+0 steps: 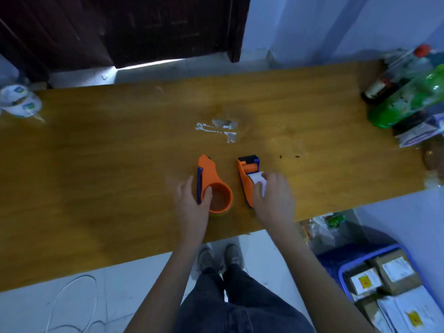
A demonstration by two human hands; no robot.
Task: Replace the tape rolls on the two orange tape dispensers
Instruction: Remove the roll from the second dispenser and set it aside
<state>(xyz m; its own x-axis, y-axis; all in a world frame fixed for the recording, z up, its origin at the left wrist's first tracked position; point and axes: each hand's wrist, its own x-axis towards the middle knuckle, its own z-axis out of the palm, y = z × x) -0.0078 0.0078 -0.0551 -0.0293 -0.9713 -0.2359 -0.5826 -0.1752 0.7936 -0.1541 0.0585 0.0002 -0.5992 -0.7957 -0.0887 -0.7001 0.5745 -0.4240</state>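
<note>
1. So far, both orange dispensers lie side by side near the front edge of the wooden table (120, 145).
2. My left hand (192, 203) grips the left dispenser (212, 182), thumb hooked inside its ring; a yellowish roll seems to sit on it.
3. My right hand (274, 195) presses over a white roll or core on the right dispenser (246, 179); whether it's seated, I cannot tell.
4. I judge neither swap is clearly finished.

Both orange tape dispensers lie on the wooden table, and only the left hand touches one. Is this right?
Not quite. In the head view, both hands touch one: the left hand on the left dispenser, the right hand on the right dispenser.
</note>
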